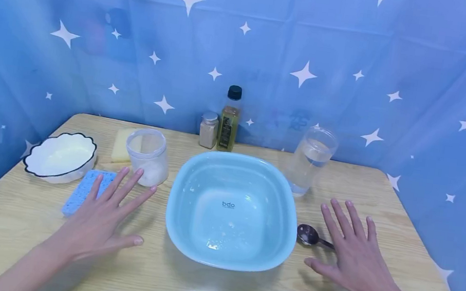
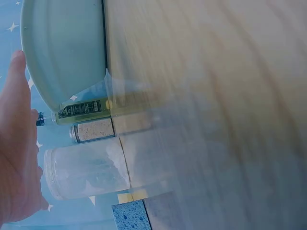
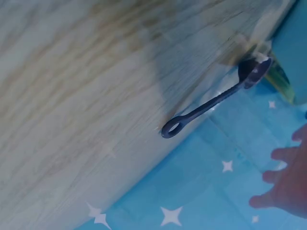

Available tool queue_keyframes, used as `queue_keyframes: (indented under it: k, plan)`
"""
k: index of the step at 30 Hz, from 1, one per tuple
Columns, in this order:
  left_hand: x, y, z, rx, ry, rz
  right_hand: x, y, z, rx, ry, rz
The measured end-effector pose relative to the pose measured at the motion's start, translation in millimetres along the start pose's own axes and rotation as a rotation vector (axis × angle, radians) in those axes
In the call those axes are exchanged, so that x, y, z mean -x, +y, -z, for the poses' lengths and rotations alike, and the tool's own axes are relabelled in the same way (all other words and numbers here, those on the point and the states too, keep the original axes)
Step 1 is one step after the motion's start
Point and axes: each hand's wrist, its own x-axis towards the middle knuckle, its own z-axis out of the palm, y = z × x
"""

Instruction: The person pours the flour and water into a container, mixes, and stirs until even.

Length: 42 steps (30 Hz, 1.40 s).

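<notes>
At the far left a white bowl [image 1: 60, 156] sits on the desk [image 1: 214, 290]. Next to it lies a blue sponge [image 1: 85, 187], with a yellow sponge [image 1: 121, 145] behind. My left hand [image 1: 105, 219] hovers flat, fingers [image 1: 127, 185] straight and spread, holding nothing. Its fingertips are near a clear jar [image 1: 148, 156] with white powder inside. In the middle is a big blue basin [image 1: 232, 210]. Behind it stand a small spice jar [image 1: 208, 130] and an oil bottle [image 1: 229, 119]. A glass of water [image 1: 309, 161] stands to the right. A spoon [image 1: 311, 236] lies beside the basin, its handle under my right hand [image 1: 353, 255], which is flat and spread too, holding nothing.
</notes>
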Motion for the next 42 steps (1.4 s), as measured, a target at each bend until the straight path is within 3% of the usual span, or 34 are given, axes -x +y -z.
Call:
queue_keyframes:
  k: [12, 24, 32, 42]
  plan:
    - [3.2, -3.3, 2.4, -0.003, 0.031, -0.017, -2.7, 3.9, -0.6, 0.016, 0.012, -0.009]
    - [-2.5, -4.1, 4.0, -0.01, 0.036, 0.003, -4.6, 7.1, 2.8, 0.02, 0.039, -0.016]
    - [-5.1, -10.8, 10.1, -0.022, 0.065, 0.009, -4.4, 9.1, 8.8, -0.015, 0.052, -0.035]
    - [-3.7, -15.2, 11.1, -0.012, 0.078, 0.031, -4.3, 8.9, 14.8, -0.088, 0.126, 0.008]
